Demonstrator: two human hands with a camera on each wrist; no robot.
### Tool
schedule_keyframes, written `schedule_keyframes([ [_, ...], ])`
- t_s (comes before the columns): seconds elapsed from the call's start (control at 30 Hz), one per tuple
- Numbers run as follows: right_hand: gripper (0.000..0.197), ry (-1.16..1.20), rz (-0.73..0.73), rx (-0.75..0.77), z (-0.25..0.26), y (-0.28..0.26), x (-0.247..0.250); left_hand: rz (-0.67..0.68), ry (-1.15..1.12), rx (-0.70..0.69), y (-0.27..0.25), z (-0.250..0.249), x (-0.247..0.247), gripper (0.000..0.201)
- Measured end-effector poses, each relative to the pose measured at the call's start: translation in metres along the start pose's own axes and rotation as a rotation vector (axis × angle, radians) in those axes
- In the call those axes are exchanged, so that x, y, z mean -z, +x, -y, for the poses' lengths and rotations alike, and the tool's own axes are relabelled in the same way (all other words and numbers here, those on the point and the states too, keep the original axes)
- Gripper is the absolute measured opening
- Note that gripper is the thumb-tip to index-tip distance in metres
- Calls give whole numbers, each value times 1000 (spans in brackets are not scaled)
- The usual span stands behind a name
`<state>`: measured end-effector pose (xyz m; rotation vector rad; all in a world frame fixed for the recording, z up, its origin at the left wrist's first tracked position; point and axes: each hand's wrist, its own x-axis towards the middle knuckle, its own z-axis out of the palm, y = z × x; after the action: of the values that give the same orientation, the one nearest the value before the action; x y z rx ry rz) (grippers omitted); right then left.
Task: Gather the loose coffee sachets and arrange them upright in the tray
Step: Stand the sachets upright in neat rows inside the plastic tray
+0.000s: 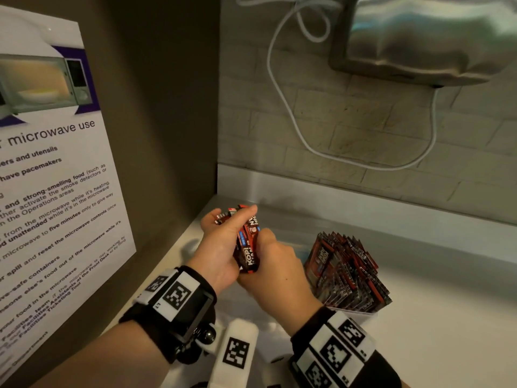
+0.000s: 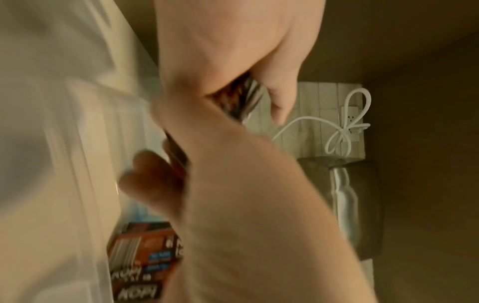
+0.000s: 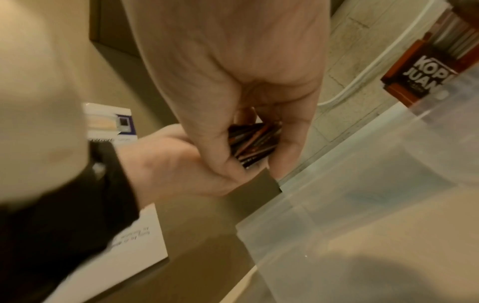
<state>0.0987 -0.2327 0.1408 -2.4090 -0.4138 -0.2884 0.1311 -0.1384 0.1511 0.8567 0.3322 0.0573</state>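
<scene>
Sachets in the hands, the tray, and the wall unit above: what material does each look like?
Bundle of coffee sachets: likely printed plastic or foil laminate; thin flat edges, silvery glint in the left wrist view.
Tray: translucent frosted plastic; counter shows faintly through its wall.
Wall-mounted unit: looks like brushed metal, soft streaky reflections; metallised plastic possible.
Left hand and right hand both grip the bundle.

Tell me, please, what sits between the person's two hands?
A bundle of coffee sachets, gripped by the left hand and right hand; clearest in the head view.
</scene>
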Motion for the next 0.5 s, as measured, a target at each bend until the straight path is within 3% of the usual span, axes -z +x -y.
schedule_keyframes([
  [0.07, 30, 124, -7, -62, -5, 5, 4, 142, 17, 77, 0, -3, 7, 64],
  [0.17, 35, 302, 12, -121, -9, 10, 6, 318, 145, 198, -2, 2, 14, 47],
  [0.3, 40, 372, 116, -87, -5, 15, 6, 257, 63, 185, 6, 4, 15, 34],
  [0.43, 9, 453, 115, -146, -2, 25, 11, 316, 122, 200, 11, -3, 20, 32],
  [0.5, 12, 388, 94, -153, -3, 32, 12, 351, 117, 240, 11, -9, 22, 32],
])
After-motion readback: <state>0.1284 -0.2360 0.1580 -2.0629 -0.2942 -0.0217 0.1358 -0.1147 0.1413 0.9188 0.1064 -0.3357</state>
